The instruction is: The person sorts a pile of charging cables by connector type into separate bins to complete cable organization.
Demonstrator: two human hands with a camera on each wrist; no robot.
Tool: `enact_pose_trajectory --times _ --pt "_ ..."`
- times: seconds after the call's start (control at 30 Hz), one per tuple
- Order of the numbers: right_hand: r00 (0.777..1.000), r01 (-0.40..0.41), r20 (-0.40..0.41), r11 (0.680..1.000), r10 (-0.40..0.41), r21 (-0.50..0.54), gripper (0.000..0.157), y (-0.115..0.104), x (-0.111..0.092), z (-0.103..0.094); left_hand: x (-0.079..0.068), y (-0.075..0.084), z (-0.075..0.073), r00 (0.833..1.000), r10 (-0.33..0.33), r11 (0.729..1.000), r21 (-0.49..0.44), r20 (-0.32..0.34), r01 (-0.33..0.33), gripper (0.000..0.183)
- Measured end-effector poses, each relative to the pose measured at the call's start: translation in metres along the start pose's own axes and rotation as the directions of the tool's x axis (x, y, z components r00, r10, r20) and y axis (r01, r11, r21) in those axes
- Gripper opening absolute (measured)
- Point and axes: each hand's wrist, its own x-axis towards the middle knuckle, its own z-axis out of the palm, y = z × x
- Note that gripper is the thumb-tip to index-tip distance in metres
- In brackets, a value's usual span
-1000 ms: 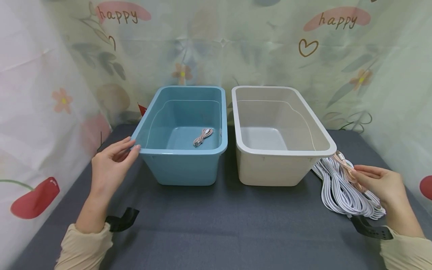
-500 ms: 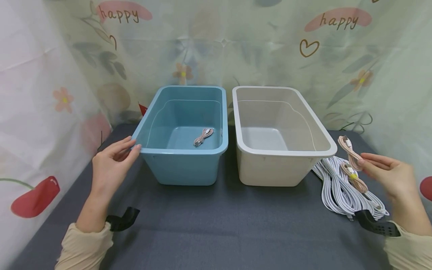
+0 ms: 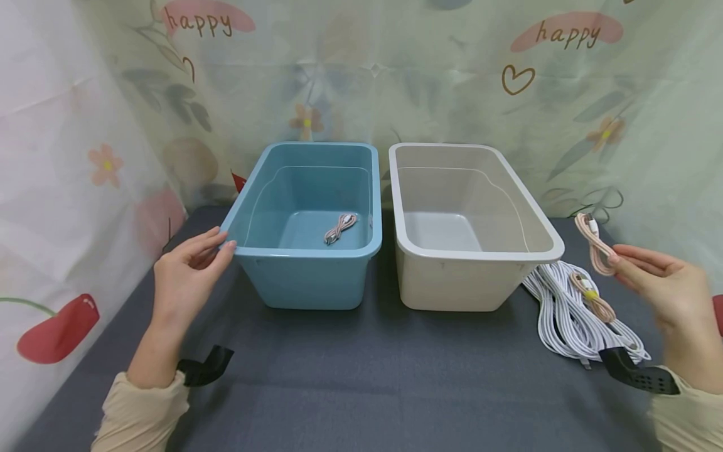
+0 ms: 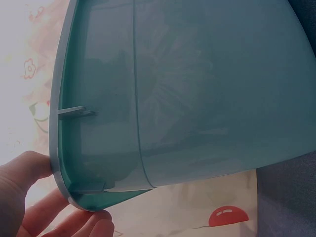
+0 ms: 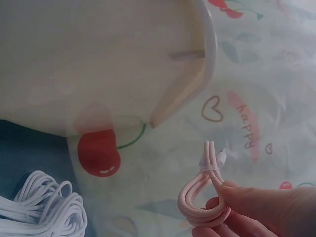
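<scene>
My right hand pinches a coiled pale-pink charging cable between thumb and fingers, raised right of the beige bin. In the right wrist view, a small tie binds the pink cable near its plug. Below that hand lies a heap of white cables, with another pink cable with a yellow band on top. My left hand grips the near left corner of the blue bin, thumb and fingers about its rim. One small bundled pinkish cable lies inside the blue bin.
Both bins stand side by side on a dark grey cloth. Behind them hangs a printed curtain, and another sheet runs along the left. A black strap sticks out from the left wrist.
My right hand has lifted one pink cable off the white heap and moved up and to the right, uncovering the yellow-banded cable. The left hand stays at the blue bin's corner.
</scene>
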Motion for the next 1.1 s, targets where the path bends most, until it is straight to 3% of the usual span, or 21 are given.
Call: enact_pose_trajectory --times 0.3,0.67,1.1 --pt "0.999 0.051 -0.008 0.995 -0.05 0.089 0.018 -0.015 0.0 0.009 0.0 0.001 0.0 1.0 0.0 1.0 0.001 0.002 0.0 0.04" --pt "0.992 0.129 -0.006 0.985 -0.129 0.118 0.019 -0.03 -0.006 0.031 0.001 0.0 0.0 1.0 -0.003 1.0 -0.001 0.01 0.003 0.041" --pt "0.97 0.204 0.103 0.969 -0.219 0.139 0.022 -0.048 -0.007 0.063 0.001 0.0 0.0 1.0 -0.006 1.0 0.0 0.007 0.006 0.041"
